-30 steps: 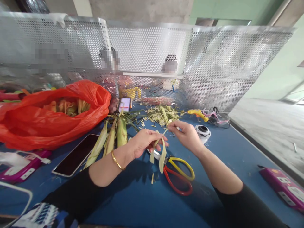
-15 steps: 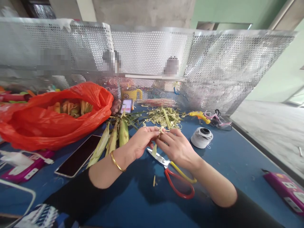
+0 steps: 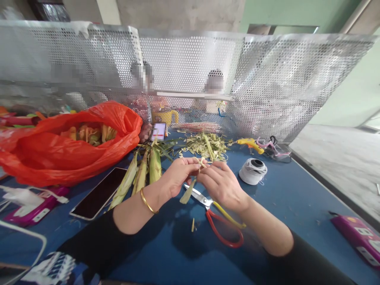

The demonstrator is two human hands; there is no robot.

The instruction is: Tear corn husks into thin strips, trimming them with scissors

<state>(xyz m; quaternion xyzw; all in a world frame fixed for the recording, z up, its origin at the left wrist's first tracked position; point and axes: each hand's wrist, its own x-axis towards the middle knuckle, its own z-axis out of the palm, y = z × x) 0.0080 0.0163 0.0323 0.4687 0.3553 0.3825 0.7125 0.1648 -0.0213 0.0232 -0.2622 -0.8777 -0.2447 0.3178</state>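
Observation:
My left hand [image 3: 178,176] is closed, thumb and fingers pinching a pale strip of corn husk [image 3: 187,193] above the middle of the blue table. Close beside it, my right hand [image 3: 224,184] has its fingers curled together on the same piece. A small loop or knot of husk shows between the fingertips, and the broader tail hangs below. Under my hands lie scissors [image 3: 204,201] with one red and one yellow handle, the blades partly beneath the hanging tail. Whole corn husks [image 3: 154,168] rest left of my left hand. Behind my hands is a heap of husk shreds [image 3: 204,145].
An orange-red plastic bag [image 3: 118,120] stands left, with a phone [image 3: 99,194] in front of it. To the right are a white thread spool [image 3: 251,174], a yellow glue gun [image 3: 251,145], glasses [image 3: 279,153] and a purple power strip [image 3: 356,237]. A perforated metal panel [image 3: 184,59] rises behind; people sit beyond.
The husk tail has swung left and hangs further out below my fingers. Both hands keep their hold in nearly the same place.

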